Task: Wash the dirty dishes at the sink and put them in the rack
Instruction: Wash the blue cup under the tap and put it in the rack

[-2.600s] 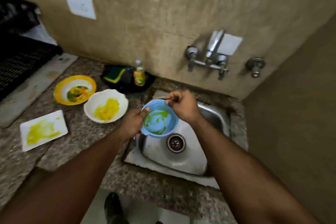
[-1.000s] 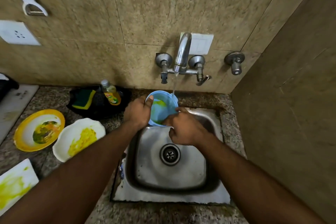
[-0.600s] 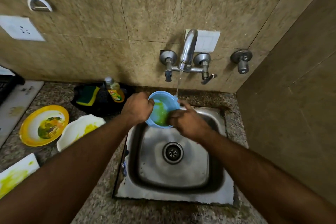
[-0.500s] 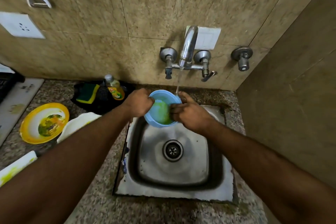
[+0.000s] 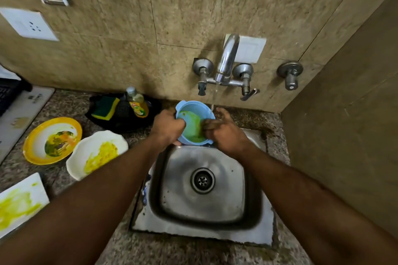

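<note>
Yellow smears mark a white rectangular plate at the lower left of the frame, a yellow-rimmed plate above it and a white bowl beside that. Just left of centre, the left hand is wrapped around the rim of a tilted blue bowl, green inside, held at the far edge of the steel sink. The right hand has fingers curled inside the bowl. Water runs from the tap above.

Home kitchen: sink, tap, granite counter.
</note>
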